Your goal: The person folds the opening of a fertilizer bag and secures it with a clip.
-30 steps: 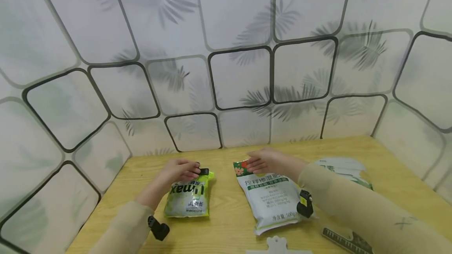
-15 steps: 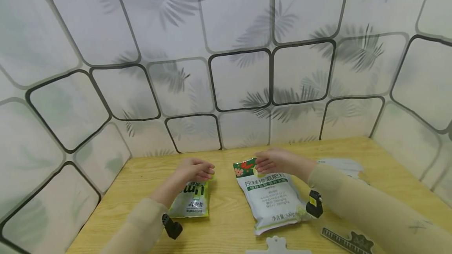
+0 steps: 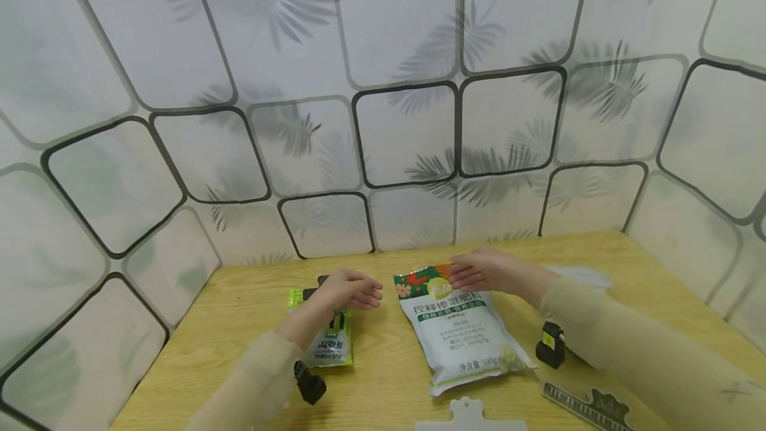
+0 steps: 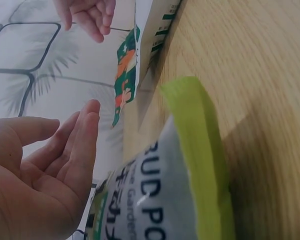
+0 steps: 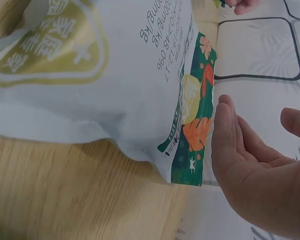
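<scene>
A small green and silver pouch [image 3: 336, 346] lies on the left of the wooden table, partly hidden behind my left hand [image 3: 353, 290]. That hand hovers above the pouch's far end, its fingers loosely extended and holding nothing. To the right lies a larger white fertilizer bag [image 3: 463, 338] with a green floral top strip. My right hand [image 3: 483, 270] is over the bag's far right corner, fingers relaxed. In the right wrist view the right hand [image 5: 265, 172] is beside the strip with a gap between them. The left wrist view shows the left hand [image 4: 50, 175] apart from the pouch [image 4: 155, 200].
A black-edged ruler-like strip [image 3: 583, 408] with a scalloped ornament lies at the front right of the table [image 3: 383, 378]. The top of a white clipboard-like piece [image 3: 469, 414] shows at the front edge. Behind my right forearm is a white packet [image 3: 580, 277]. Patterned wall covering surrounds the table.
Both hands have shifted to the right. The left hand has moved across the small pouch, and the right hand has moved along the white bag's top, uncovering more of its strip. Both bags stay put.
</scene>
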Action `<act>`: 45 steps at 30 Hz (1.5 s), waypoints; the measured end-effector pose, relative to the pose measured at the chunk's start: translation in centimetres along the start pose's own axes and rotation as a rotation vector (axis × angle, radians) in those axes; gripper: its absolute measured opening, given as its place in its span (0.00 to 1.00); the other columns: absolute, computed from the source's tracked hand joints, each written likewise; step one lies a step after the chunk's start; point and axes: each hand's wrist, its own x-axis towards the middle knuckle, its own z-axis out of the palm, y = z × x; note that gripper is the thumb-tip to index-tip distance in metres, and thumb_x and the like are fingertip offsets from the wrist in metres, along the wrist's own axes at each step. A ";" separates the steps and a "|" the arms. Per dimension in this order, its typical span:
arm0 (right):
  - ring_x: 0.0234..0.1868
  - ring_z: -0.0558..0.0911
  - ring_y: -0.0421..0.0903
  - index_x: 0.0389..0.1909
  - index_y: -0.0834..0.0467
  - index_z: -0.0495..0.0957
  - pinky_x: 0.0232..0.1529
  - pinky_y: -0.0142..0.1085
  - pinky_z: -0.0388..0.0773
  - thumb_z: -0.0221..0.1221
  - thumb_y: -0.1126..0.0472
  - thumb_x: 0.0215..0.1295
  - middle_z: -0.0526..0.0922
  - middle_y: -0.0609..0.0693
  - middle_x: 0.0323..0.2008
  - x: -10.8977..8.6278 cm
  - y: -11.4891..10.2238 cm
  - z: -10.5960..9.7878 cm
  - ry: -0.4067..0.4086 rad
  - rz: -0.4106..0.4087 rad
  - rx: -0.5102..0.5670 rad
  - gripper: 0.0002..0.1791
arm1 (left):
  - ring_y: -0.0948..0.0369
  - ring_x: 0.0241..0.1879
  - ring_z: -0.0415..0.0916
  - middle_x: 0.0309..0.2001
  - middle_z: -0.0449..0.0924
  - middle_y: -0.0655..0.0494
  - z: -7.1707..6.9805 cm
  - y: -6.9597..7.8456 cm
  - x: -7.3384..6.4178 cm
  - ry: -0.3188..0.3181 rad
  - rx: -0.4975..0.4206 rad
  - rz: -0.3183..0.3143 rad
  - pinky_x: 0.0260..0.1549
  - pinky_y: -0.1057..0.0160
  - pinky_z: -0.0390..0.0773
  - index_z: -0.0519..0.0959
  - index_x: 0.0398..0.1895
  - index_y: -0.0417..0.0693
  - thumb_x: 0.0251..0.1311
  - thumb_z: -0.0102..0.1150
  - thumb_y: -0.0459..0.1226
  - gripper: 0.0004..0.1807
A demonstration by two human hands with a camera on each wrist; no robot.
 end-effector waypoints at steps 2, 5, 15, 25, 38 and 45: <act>0.39 0.89 0.40 0.66 0.80 0.70 0.51 0.35 0.90 0.49 0.55 0.86 0.90 0.58 0.46 -0.3 0.0 -0.4 -0.003 -0.002 -0.008 0.29 | 0.63 0.36 0.91 0.46 0.91 0.39 0.3 -0.1 0.1 -0.004 0.012 0.007 0.50 0.56 0.92 0.82 0.59 0.27 0.81 0.53 0.36 0.19; 0.41 0.89 0.41 0.67 0.80 0.70 0.53 0.36 0.89 0.48 0.56 0.86 0.90 0.59 0.47 -0.7 0.0 -0.8 -0.003 -0.015 -0.021 0.29 | 0.62 0.36 0.91 0.46 0.91 0.38 0.7 -0.2 0.5 0.000 0.012 0.002 0.50 0.54 0.92 0.82 0.59 0.26 0.81 0.53 0.36 0.19; 0.39 0.89 0.40 0.65 0.82 0.70 0.48 0.33 0.90 0.47 0.56 0.87 0.89 0.54 0.41 -1.0 0.8 -1.9 0.012 -0.007 -0.030 0.29 | 0.61 0.34 0.91 0.44 0.91 0.37 1.7 -0.2 1.1 -0.012 0.017 -0.016 0.46 0.57 0.93 0.84 0.55 0.26 0.80 0.54 0.35 0.18; 0.39 0.89 0.39 0.66 0.84 0.68 0.49 0.34 0.90 0.46 0.57 0.87 0.90 0.58 0.45 -1.6 2.1 -3.2 0.006 -0.035 -0.054 0.30 | 0.60 0.34 0.91 0.45 0.91 0.35 2.7 0.0 1.3 -0.067 0.056 -0.008 0.49 0.52 0.92 0.85 0.54 0.27 0.79 0.54 0.34 0.17; 0.36 0.89 0.38 0.64 0.83 0.69 0.45 0.33 0.90 0.47 0.58 0.86 0.90 0.50 0.37 -1.6 4.2 -4.9 0.068 -0.015 -0.044 0.28 | 0.60 0.31 0.91 0.40 0.92 0.37 3.7 -0.6 1.6 -0.087 0.142 -0.067 0.39 0.58 0.93 0.88 0.44 0.29 0.79 0.54 0.36 0.18; 0.34 0.89 0.37 0.62 0.82 0.72 0.43 0.33 0.90 0.49 0.60 0.85 0.90 0.48 0.34 -1.6 4.6 -4.6 0.082 0.000 -0.055 0.25 | 0.61 0.29 0.90 0.40 0.91 0.34 4.6 -0.7 1.4 -0.075 0.059 -0.077 0.39 0.57 0.93 0.87 0.44 0.25 0.81 0.51 0.36 0.20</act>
